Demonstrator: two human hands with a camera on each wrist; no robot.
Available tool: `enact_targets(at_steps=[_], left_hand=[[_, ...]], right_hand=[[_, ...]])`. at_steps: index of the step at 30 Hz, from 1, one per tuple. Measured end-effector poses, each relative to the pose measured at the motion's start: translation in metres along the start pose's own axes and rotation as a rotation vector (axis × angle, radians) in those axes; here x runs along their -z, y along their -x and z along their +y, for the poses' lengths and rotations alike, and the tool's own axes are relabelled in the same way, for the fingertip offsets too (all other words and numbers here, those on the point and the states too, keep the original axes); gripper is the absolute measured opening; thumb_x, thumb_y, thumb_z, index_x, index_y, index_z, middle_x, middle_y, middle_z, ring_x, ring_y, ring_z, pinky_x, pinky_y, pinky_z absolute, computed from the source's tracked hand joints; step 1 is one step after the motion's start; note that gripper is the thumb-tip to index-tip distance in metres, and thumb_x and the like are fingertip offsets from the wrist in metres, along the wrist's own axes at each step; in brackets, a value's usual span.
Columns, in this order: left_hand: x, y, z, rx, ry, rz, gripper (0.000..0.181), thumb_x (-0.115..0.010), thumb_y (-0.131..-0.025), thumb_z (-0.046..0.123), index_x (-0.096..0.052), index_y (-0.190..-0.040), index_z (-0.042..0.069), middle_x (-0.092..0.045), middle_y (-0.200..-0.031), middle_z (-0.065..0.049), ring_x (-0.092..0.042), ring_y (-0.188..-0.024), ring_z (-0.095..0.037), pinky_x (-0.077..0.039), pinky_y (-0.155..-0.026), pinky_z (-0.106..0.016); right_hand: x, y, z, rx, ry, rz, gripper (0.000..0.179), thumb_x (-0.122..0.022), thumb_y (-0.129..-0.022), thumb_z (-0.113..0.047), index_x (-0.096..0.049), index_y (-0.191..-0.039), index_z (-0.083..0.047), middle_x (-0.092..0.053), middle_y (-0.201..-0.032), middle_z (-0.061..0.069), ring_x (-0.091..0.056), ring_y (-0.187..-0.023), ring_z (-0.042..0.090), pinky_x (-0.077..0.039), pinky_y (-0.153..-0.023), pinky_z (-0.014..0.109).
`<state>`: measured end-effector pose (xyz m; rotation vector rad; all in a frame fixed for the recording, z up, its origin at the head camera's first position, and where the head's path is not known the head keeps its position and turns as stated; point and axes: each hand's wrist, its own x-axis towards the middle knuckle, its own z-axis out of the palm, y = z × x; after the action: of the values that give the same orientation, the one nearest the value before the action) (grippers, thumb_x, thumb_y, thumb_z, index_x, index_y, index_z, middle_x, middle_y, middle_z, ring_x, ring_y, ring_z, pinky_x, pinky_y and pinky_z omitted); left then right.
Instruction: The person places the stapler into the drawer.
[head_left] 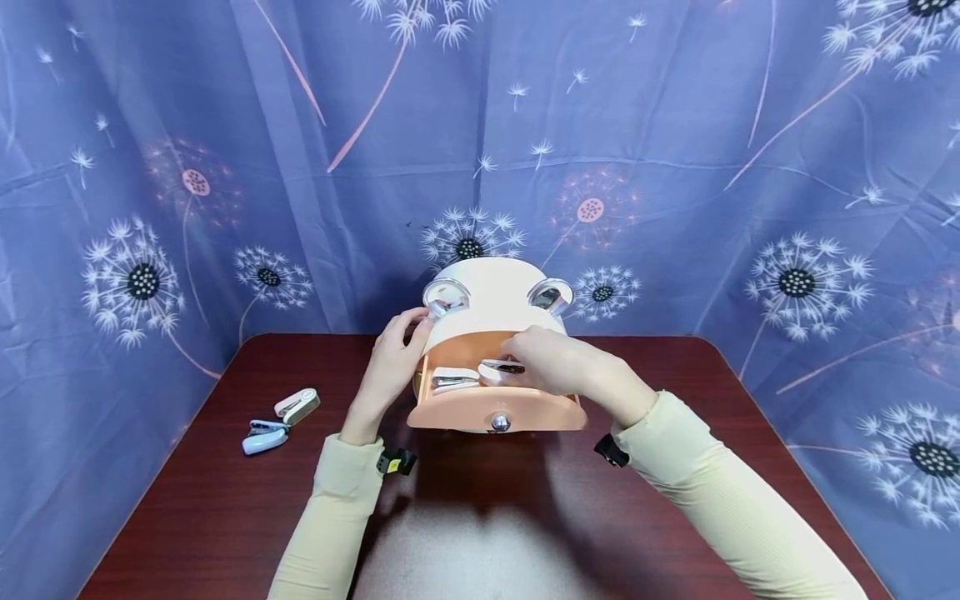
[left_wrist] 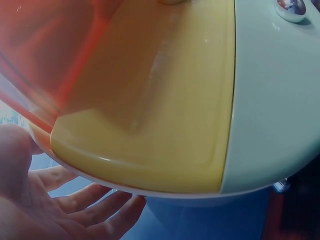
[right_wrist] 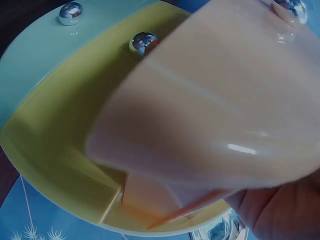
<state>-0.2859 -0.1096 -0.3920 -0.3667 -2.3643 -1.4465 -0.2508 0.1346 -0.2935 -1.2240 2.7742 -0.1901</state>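
Note:
A small white drawer cabinet (head_left: 491, 287) with a rounded top and shiny ear-like loops stands on the table. Its peach top drawer (head_left: 457, 412) is pulled out. Inside, on the left, lies a white mini stapler (head_left: 450, 385). Beside it my right hand (head_left: 558, 362) reaches in from the right and grips a second white stapler (head_left: 491, 377); most of its fingers are hidden. My left hand (head_left: 393, 358) rests on the cabinet's left side, fingers loosely extended along the back edge in the left wrist view. Yellow (left_wrist: 175, 100) and green (left_wrist: 275, 90) drawers below are closed.
To the left on the dark red table (head_left: 210, 500) lie a blue mini stapler (head_left: 265, 437) and a whitish one (head_left: 297, 406), close together. A blue dandelion-print curtain (head_left: 375, 125) hangs behind and on both sides. Silver round knobs (right_wrist: 71, 13) stick out from the drawer fronts.

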Motion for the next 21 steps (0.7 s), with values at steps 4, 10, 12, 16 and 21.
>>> enact_targets(at_steps=[4, 10, 12, 16, 21], left_hand=[[0.001, 0.001, -0.001, 0.009, 0.006, -0.001, 0.042, -0.051, -0.101, 0.042, -0.060, -0.131, 0.014, -0.057, -0.124, -0.007, -0.056, -0.111, -0.021, -0.044, -0.093, -0.041], [0.000, 0.001, -0.001, 0.005, -0.002, -0.002, 0.041, -0.051, -0.101, 0.041, -0.060, -0.131, 0.014, -0.057, -0.124, -0.007, -0.056, -0.112, -0.021, -0.044, -0.094, -0.041], [-0.001, 0.001, -0.001, 0.005, -0.004, -0.001, 0.041, -0.051, -0.101, 0.041, -0.060, -0.131, 0.013, -0.057, -0.124, -0.007, -0.056, -0.112, -0.020, -0.044, -0.094, -0.040], [0.000, 0.001, -0.001, 0.005, -0.004, -0.005, 0.043, -0.050, -0.101, 0.042, -0.060, -0.131, 0.013, -0.057, -0.124, -0.007, -0.056, -0.112, -0.021, -0.044, -0.094, -0.041], [-0.001, 0.000, -0.001, 0.009, 0.000, -0.002, 0.042, -0.050, -0.101, 0.042, -0.060, -0.131, 0.013, -0.057, -0.124, -0.007, -0.056, -0.112, -0.021, -0.044, -0.094, -0.041]], right_hand=[[0.001, 0.006, 0.003, -0.006, -0.094, 0.026, 0.022, -0.066, -0.095, -0.032, -0.065, -0.090, -0.011, -0.053, -0.068, -0.007, -0.046, -0.060, 0.007, -0.041, -0.061, 0.026], [0.009, 0.030, 0.007, -0.097, -0.329, -0.006, 0.053, -0.064, -0.096, -0.036, -0.051, -0.137, -0.006, -0.064, -0.120, 0.007, -0.063, -0.101, 0.014, -0.047, -0.091, 0.038], [0.013, 0.039, 0.008, -0.114, -0.368, 0.006, 0.056, -0.064, -0.095, -0.039, -0.050, -0.140, -0.008, -0.062, -0.126, 0.007, -0.062, -0.106, 0.016, -0.047, -0.091, 0.039], [0.018, 0.059, 0.009, -0.118, -0.395, 0.074, 0.055, -0.063, -0.095, -0.042, -0.050, -0.141, -0.014, -0.061, -0.127, 0.002, -0.061, -0.106, 0.013, -0.049, -0.087, 0.039], [0.021, 0.082, 0.013, -0.124, -0.405, 0.188, 0.054, -0.060, -0.096, -0.043, -0.050, -0.142, -0.016, -0.061, -0.127, 0.001, -0.060, -0.107, 0.012, -0.049, -0.085, 0.040]])
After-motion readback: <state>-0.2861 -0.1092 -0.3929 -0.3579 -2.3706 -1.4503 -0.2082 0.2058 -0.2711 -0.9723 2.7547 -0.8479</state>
